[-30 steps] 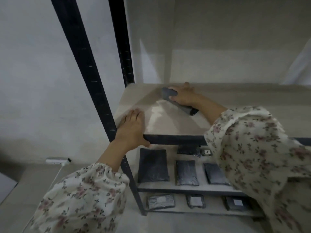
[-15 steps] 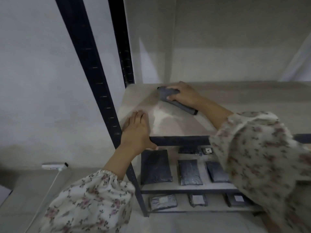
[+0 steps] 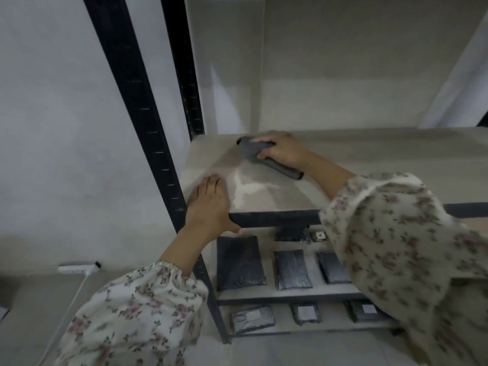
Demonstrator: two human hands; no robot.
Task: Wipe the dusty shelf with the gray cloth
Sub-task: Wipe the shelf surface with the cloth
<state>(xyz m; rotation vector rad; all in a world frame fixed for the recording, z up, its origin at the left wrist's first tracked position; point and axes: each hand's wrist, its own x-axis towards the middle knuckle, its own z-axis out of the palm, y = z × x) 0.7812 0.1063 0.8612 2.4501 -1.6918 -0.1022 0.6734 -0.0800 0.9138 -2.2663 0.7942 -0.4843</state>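
The dusty beige shelf (image 3: 375, 165) spans the middle of the view, with a pale patch of dust (image 3: 247, 187) near its front left. My right hand (image 3: 284, 151) presses the folded gray cloth (image 3: 260, 154) flat against the shelf near its back left corner. The cloth's far end sticks out from under my wrist toward the right. My left hand (image 3: 208, 204) lies flat on the front left corner of the shelf, thumb hooked under the dark front edge (image 3: 274, 217).
Black metal uprights (image 3: 137, 112) stand at the shelf's left side. Lower shelves hold several dark wrapped packages (image 3: 240, 262), some with white labels. A white power strip (image 3: 76, 268) lies on the floor at the left. A pale wall closes the back.
My right hand has slid the cloth toward the back left corner of the shelf. My left hand stays on the front corner.
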